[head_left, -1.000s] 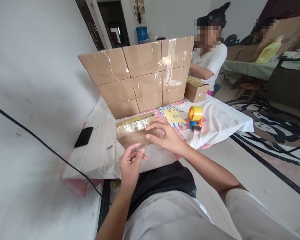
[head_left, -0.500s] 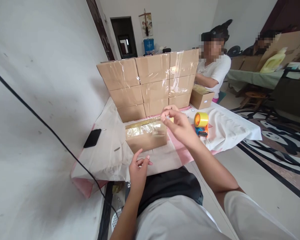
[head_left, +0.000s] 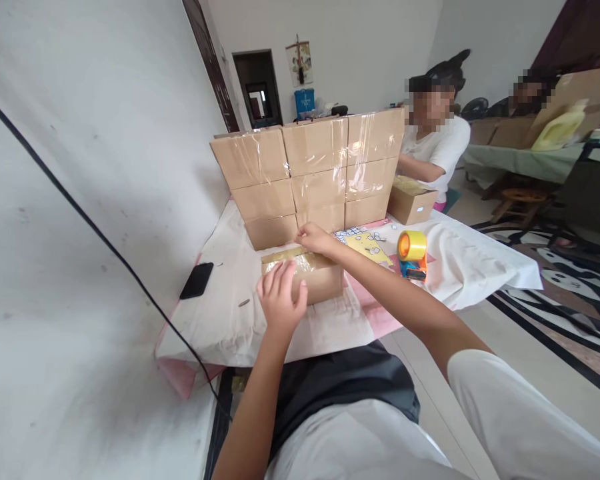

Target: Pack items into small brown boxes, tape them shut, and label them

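A small cardboard box (head_left: 324, 285) with shiny tape across its top rests on the cloth-covered table in front of me. My left hand (head_left: 283, 295) is open, its fingers spread over the front and top edge at the box's left part. Over the far top edge reaches my right hand (head_left: 314, 239), its fingers bent and pressed together. What they pinch, if anything, is too small to make out. To the right stands a tape dispenser (head_left: 413, 256) with a yellow roll.
A wall of taped cardboard boxes (head_left: 320, 190) rises behind the small box. Left lie a black phone (head_left: 197, 280) and a small grey object (head_left: 244, 302). A yellow patterned sheet (head_left: 369, 248) lies right. Beyond, a person (head_left: 437, 143) sits beside another box (head_left: 411, 205).
My left hand has moved up and forward onto the box. My right hand has moved left and down to the box's far top edge, uncovering the yellow sheet.
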Demonstrator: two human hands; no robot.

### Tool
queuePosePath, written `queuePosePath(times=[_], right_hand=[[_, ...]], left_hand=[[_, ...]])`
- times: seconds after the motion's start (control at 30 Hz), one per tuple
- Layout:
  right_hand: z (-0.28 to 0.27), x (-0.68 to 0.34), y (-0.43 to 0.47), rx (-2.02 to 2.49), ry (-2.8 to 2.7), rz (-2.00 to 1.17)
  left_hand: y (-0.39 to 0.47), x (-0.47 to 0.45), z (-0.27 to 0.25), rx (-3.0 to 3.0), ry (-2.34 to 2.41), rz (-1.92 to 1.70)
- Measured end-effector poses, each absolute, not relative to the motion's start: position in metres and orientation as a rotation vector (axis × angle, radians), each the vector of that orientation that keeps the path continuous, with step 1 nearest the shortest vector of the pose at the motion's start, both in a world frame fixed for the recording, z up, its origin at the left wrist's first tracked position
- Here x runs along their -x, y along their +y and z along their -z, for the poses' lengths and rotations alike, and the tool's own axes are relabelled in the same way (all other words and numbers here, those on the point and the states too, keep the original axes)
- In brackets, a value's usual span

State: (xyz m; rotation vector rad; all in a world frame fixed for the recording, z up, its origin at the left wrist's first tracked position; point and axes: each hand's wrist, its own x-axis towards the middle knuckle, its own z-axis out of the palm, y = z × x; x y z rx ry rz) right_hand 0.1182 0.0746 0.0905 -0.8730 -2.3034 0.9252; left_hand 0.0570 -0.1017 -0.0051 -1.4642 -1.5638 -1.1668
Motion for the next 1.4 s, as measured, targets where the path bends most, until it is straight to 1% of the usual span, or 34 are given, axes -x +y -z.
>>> queuePosePath(times=[0.07, 0.23, 0.37, 0.43, 0.6, 0.7, 0.8, 0.9, 1.13, 1.4], right_hand=[[-0.081, -0.116, 0.078, 0.959, -2.397, -0.796], [-0.07, -0.11, 0.075, 1.054, -2.541, -0.559], [-0.073, -0.113, 0.098, 1.184, -2.434, -0.262], [-0.073, -0.127, 0.126, 1.332, -2.327, -0.19], [-0.054, -0.207, 0.2, 1.668, -2.28, -0.32], [-0.037, -0.253, 0.221, 1.704, -2.411, -0.358], [-0.022, -0.278, 0.229, 1.672, -2.594, -0.419], [-0.009, -0.283, 0.234, 1.676, -2.721, -0.432], [0.011, -0.273, 0.244, 1.732, -2.825, -0.303], [0.005, -0.28, 0.235, 1.773, -2.73, -0.211]], left_hand=[[-0.094, -0.059, 0.022, 1.552, -1.695, 1.06], [-0.091, -0.062, 0.044, 1.559, -1.77, 1.048], [-0.091, -0.062, 0.042, 1.552, -1.819, 1.048], [-0.092, -0.062, 0.042, 1.544, -1.824, 1.054], [-0.093, -0.062, 0.051, 1.562, -1.793, 1.011], [-0.091, -0.06, 0.056, 1.56, -1.782, 1.003], [-0.089, -0.059, 0.06, 1.564, -1.776, 1.015], [-0.087, -0.059, 0.062, 1.529, -1.755, 0.994], [-0.084, -0.06, 0.062, 1.473, -1.678, 0.928], [-0.084, -0.061, 0.063, 1.47, -1.681, 0.932]])
